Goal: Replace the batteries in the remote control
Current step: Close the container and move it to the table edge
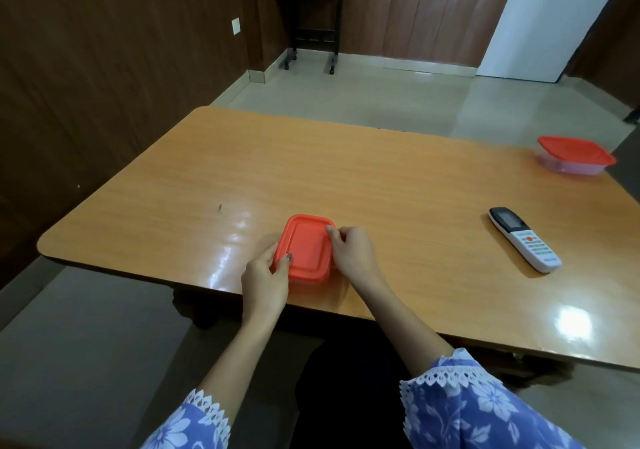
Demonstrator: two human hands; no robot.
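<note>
A small box with an orange lid [306, 246] stands near the table's front edge, lid closed. My left hand [266, 280] grips its near left corner, thumb on the lid. My right hand [351, 251] holds its right side, fingers curled over the lid's edge. A white remote control [524, 239] with a dark screen lies face up on the table, far to the right of both hands. No batteries are visible.
A second clear box with an orange lid [575, 154] sits at the far right of the wooden table [381, 178]. A dark side table [311, 23] stands against the far wall, with tiled floor between.
</note>
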